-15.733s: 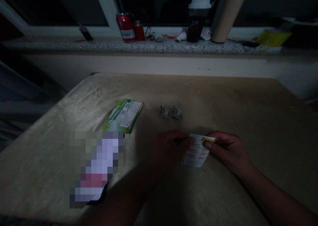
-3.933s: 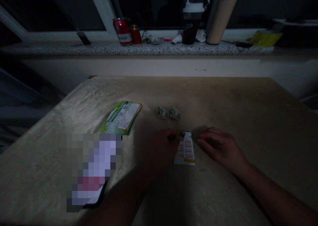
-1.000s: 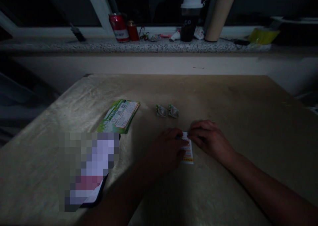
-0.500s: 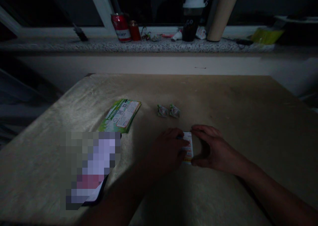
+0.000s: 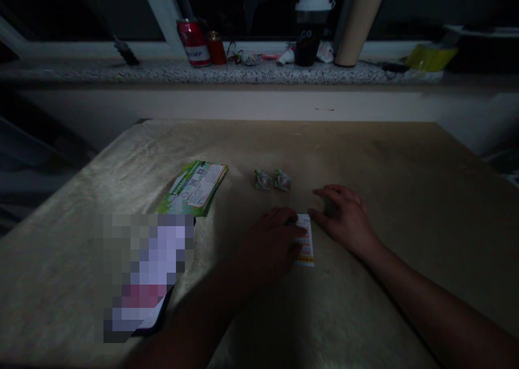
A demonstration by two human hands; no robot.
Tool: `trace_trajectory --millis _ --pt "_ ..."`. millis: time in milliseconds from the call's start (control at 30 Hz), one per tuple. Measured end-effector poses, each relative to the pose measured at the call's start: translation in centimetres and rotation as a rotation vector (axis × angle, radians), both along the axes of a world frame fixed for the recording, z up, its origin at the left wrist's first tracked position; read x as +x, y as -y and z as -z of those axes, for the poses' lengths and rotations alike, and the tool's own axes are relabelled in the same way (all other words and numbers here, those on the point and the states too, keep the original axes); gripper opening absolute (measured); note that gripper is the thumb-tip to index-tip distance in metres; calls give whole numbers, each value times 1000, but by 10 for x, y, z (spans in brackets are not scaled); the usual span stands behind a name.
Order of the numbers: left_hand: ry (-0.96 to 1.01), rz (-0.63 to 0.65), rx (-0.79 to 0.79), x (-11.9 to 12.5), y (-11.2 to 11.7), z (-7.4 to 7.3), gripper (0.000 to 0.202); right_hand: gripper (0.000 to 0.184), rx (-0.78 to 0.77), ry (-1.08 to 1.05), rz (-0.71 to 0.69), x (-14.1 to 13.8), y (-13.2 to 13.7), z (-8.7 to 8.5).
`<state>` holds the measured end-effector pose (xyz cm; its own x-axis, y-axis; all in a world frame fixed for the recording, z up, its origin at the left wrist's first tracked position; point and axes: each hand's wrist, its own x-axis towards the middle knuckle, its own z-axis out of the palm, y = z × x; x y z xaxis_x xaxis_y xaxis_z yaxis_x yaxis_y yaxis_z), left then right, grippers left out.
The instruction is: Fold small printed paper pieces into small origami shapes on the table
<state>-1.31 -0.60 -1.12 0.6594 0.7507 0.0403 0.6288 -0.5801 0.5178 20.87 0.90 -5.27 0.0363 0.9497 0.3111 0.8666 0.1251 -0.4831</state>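
Observation:
A small folded paper slip with orange print (image 5: 306, 243) lies flat on the tan table (image 5: 385, 158). My left hand (image 5: 271, 242) lies on the slip's left half and presses it down; its fingers are curled over the paper. My right hand (image 5: 344, 217) rests on the table just right of the slip, with its fingers stretched out and its thumb near the slip's top edge. Two small folded green paper pieces (image 5: 272, 179) sit side by side just beyond the hands.
A green printed leaflet (image 5: 194, 187) lies to the left, with a blurred-out flat object (image 5: 146, 271) nearer the front left. On the granite window sill (image 5: 227, 74) stand a red can (image 5: 193, 41), a dark cup with a white lid (image 5: 308, 31) and a cardboard tube (image 5: 357, 20).
My right hand has slid up and away from the slip's right edge, and its fingers have spread flat on the table. The left hand still presses the slip, now folded narrower than several seconds ago.

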Motion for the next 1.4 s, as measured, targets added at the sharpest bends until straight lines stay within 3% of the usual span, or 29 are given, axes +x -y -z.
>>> trace_trajectory --millis 200,333,400,733,900,967,1067,1133,1233,1400 --pt "6 16 24 -3 1 3 31 32 34 -8 -26 2 0 2" --pt "-2 25 22 -5 1 2 64 21 35 -137 -174 7 2 -2" --pt "-19 24 25 -5 1 1 68 16 33 -202 -244 8 4 -5" --pt "70 67 76 -6 0 -1 33 10 12 -359 -389 8 12 -16" --pt "161 -4 10 -6 -1 -1 35 29 6 -357 -625 5 18 -25" --pt "212 -28 -47 -6 -1 -3 31 25 16 -354 -664 1 21 -27" --pt "348 -100 -187 -7 -2 -7 35 10 -37 -487 -538 -3 26 -29" --pt "498 -190 -342 -5 -1 -8 38 13 -139 -655 -417 -4 28 -30" --pt "680 -311 -574 0 1 -6 39 17 -274 -948 -353 -2 28 -31" --pt "773 -359 -690 10 5 2 34 19 -403 -1183 -302 1 24 -27"
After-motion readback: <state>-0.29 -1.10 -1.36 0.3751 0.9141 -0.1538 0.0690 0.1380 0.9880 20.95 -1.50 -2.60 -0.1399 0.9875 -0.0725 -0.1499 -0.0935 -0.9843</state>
